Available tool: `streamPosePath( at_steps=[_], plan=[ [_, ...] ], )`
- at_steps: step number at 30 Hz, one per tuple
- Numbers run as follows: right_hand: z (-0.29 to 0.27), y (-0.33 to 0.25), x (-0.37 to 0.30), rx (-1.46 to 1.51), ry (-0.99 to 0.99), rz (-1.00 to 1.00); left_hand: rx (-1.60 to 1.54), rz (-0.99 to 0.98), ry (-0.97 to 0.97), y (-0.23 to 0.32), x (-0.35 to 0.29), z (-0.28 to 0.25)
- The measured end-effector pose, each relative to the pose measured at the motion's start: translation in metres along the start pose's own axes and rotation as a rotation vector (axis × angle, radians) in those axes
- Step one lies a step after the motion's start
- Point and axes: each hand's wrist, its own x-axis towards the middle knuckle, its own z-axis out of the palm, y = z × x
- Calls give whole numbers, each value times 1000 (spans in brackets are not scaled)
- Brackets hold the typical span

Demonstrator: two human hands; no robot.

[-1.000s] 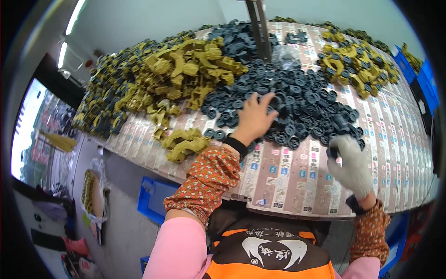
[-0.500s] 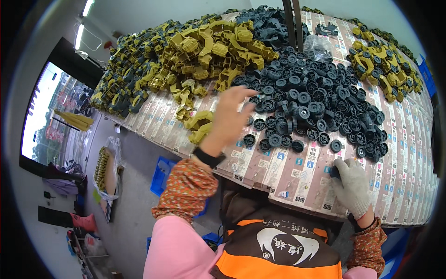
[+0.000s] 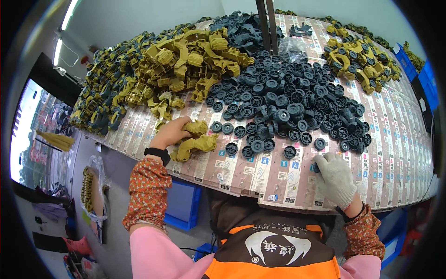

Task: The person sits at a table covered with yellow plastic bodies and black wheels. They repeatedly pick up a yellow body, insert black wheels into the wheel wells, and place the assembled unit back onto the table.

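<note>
My bare left hand (image 3: 172, 135) is at the left front of the table, its fingers bent onto a yellow plastic toy-vehicle body (image 3: 197, 128); the fingertips are partly hidden. Just in front of it lies another yellow body (image 3: 197, 145). My right hand (image 3: 336, 180), in a pale knit glove, rests low over the table near the front edge. A dark wheel (image 3: 317, 167) shows between its thumb and fingers. Beyond the hands spreads a big heap of dark toy wheels (image 3: 281, 100), with a few loose wheels along its near side.
A tall pile of yellow bodies (image 3: 186, 58) stands back left, beside yellow-and-dark pieces (image 3: 104, 90). Dark parts (image 3: 239, 32) lie behind. Wheeled yellow toys (image 3: 360, 60) are heaped back right. A dark post (image 3: 268, 28) rises at the back. Blue bins (image 3: 183, 204) stand below the table.
My left hand has moved from beside the wheel heap, left and toward me, onto a yellow body. The right hand stays low with its wheel. The whole view has shifted slightly.
</note>
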Motion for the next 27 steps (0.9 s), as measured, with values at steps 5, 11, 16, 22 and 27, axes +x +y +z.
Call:
streamPosePath(
  at_steps=[5,11,16,22,27],
  plan=[
    [0,-3,-1,8,52,-1,-294,-3,405,-23,9,3],
    [3,0,-2,47,66,47,-1378,146,644,36,-17,-31],
    [7,-7,-1,406,120,114,-1927,188,6,108,-58,7],
    [-5,-42,1,1028,-47,233,-2084,-86,-278,197,-75,101],
    [13,-55,2,1299,-12,284,-2004,-247,-321,254,-91,132]
  ],
)
